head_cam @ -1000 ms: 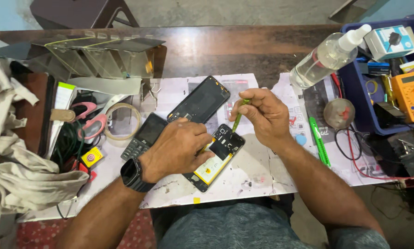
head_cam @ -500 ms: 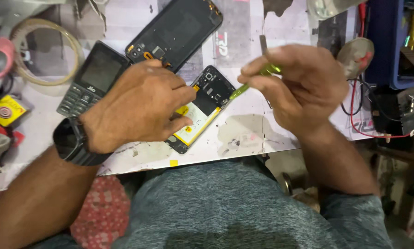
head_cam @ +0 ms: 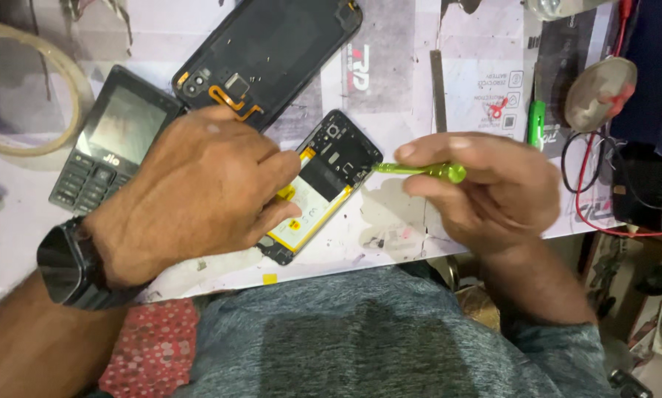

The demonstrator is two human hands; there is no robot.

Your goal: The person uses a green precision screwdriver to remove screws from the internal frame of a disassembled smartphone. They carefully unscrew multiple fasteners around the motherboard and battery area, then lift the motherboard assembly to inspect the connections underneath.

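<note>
Fingers of the right hand [head_cam: 485, 184] are closed around a green screwdriver [head_cam: 426, 171], whose tip is set against the upper right edge of an opened smartphone [head_cam: 323, 184]. The phone, its yellow-edged battery exposed, is pinned flat on the white work mat [head_cam: 390, 81] by the pressed-together fingertips of the left hand [head_cam: 198, 191]. A black smartwatch [head_cam: 69, 265] is worn on that wrist. Just above, a detached black back cover [head_cam: 272, 51] and a keypad phone [head_cam: 113, 140] are laid.
</note>
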